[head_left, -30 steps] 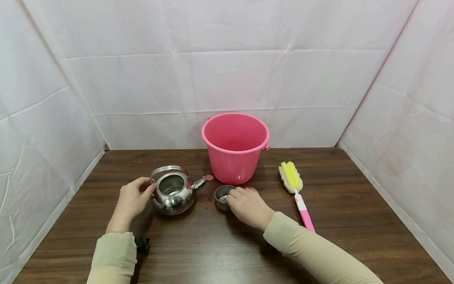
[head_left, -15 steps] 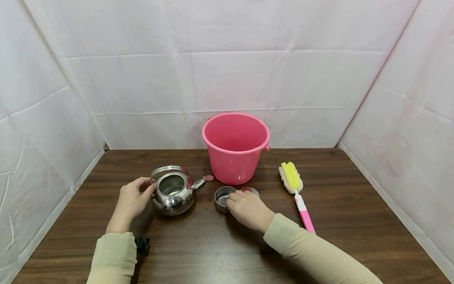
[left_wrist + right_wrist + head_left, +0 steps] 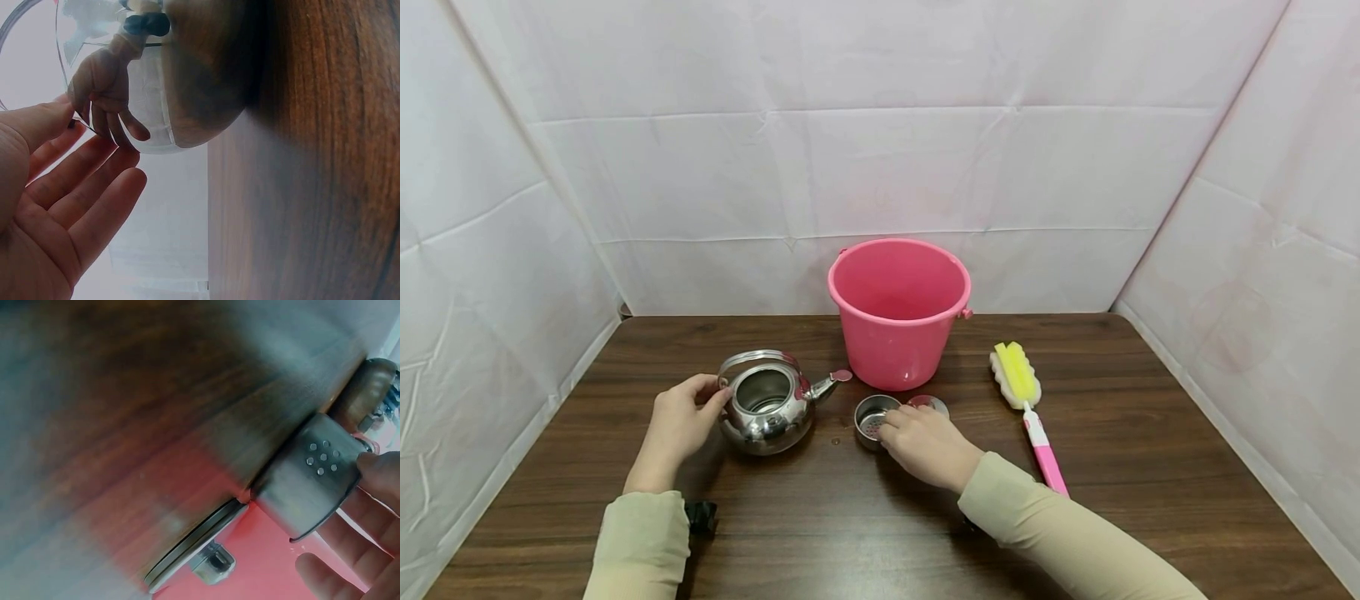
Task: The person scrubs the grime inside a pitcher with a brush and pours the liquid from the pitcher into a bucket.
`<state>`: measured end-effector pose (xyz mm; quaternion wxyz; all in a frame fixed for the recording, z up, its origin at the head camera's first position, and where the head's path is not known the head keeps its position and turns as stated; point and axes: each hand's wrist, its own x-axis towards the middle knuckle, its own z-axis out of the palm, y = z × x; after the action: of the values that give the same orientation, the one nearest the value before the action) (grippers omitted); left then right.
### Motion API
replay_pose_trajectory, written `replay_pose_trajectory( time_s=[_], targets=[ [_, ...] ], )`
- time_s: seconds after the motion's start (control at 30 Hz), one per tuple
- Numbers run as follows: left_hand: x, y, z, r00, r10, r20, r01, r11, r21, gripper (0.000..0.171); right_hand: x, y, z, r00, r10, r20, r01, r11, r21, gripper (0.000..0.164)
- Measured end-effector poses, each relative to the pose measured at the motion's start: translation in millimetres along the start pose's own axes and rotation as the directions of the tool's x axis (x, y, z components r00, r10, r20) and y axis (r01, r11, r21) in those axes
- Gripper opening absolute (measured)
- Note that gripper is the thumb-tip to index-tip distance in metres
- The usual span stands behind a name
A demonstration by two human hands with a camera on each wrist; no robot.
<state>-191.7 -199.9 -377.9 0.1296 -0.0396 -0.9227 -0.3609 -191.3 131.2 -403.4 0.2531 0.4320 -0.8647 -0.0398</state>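
My left hand (image 3: 676, 423) pinches the shiny metal teapot (image 3: 769, 432) at its left side, by the base of the raised handle. The teapot stands upright and lidless, its spout pointing right toward the bucket. In the left wrist view, thumb and index finger meet at the edge of the teapot (image 3: 147, 81), the other fingers stretched out. My right hand (image 3: 928, 446) pinches the rim of a small metal tea strainer (image 3: 868, 439) on the table. Several holes show in the strainer's wall (image 3: 309, 481) in the right wrist view. Partly behind that hand lies the teapot lid (image 3: 936, 405), knob up (image 3: 212, 561).
A pink bucket (image 3: 895, 346) stands behind the strainer and lid. To the right lies a sponge brush (image 3: 1018, 379) with a pink and white handle. White sheeting (image 3: 880, 167) encloses the dark wooden table (image 3: 820, 533) at the back and sides.
The strainer has shifted very slightly toward me, and more of its holed bottom and of the lid shows. My left hand and the teapot have stayed put.
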Motion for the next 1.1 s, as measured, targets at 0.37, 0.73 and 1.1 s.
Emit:
replay_pose_trajectory(
  time_s=[0.37,0.73,1.1],
  targets=[
    [0.4,-0.4,-0.9,1.0,0.008,-0.007,-0.008,1.0,0.002,0.021,-3,4,-10,0.992,0.119,0.049,-0.124,0.984,0.125,0.043],
    [0.4,0.2,-1.7,1.0,0.007,0.0,-0.007,1.0,0.002,0.022,-14,13,-16,0.965,0.251,0.081,-0.261,0.952,0.158,0.054],
    [0.4,0.3,-0.8,1.0,0.007,0.003,-0.007,1.0,-0.003,0.021,-28,22,-17,0.943,0.315,0.105,-0.329,0.93,0.163,0.052]
  ],
)
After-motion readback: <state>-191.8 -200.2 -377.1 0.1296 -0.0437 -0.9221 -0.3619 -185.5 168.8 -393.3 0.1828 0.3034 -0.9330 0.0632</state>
